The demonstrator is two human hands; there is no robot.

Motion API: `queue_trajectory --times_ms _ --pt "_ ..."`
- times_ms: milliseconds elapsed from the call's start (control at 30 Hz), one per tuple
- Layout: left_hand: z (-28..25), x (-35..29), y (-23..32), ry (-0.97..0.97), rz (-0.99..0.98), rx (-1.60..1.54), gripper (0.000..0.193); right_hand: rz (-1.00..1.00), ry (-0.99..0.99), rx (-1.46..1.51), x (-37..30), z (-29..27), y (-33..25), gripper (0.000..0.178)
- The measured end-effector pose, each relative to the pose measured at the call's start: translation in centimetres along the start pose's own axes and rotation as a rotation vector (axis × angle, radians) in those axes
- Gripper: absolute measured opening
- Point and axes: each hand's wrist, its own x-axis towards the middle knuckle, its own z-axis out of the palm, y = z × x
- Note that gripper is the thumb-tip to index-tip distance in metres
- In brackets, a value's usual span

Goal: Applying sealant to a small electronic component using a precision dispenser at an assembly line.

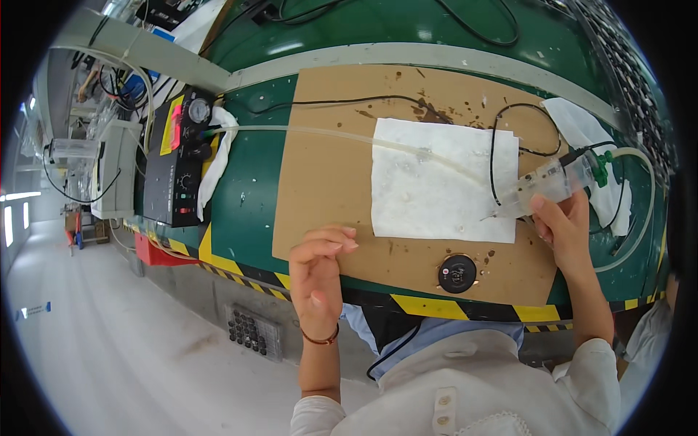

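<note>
My right hand (566,231) is closed around a clear dispensing syringe (547,182) at the right of the bench. The syringe lies tilted, its thin tip pointing left over a white paper sheet (425,203). A green cap (602,168) closes its back end, with a pale hose (644,171) running from it. My left hand (318,272) is raised near the front edge, fingers loosely bent and apart, with nothing in it. Between my hands, a round black disc-shaped part (457,273) sits on the brown cardboard (327,167).
A black dispenser controller (173,171) with a gauge stands at the left, a white cloth (217,171) beside it. A translucent tube (313,131) and a black cable (349,99) cross the cardboard. More white paper (582,120) lies at the right. Striped tape (429,307) marks the front edge.
</note>
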Motion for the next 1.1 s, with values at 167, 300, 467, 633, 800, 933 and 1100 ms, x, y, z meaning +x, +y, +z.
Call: queue_trajectory --times_ms 167,300,467,633,800,933,1100 --pt "-0.2 0.0 0.1 0.003 -0.009 0.01 0.053 0.027 -0.011 -0.027 0.2 0.2 -0.1 0.038" --pt "-0.3 0.1 0.1 -0.007 -0.008 0.006 0.052 0.017 -0.008 -0.024 0.2 0.2 -0.1 0.036" --pt "-0.3 0.0 0.1 -0.007 0.0 0.001 0.051 0.004 -0.009 -0.016 0.1 0.3 -0.1 0.033" --pt "-0.5 0.0 0.2 0.011 0.024 0.005 0.046 0.009 -0.005 -0.012 -0.1 0.5 -0.3 0.032" --pt "-5.2 4.3 2.8 0.008 0.025 0.726 0.032 -0.007 -0.002 0.008 0.4 0.5 0.1 0.032" --pt "-10.4 9.1 4.2 0.07 0.148 1.184 0.033 -0.005 -0.027 0.007 0.4 0.3 -0.8 0.028" --pt "-16.3 12.5 1.6 -0.149 0.102 1.535 0.043 -0.061 -0.112 0.087 0.1 -0.2 -0.1 0.025"
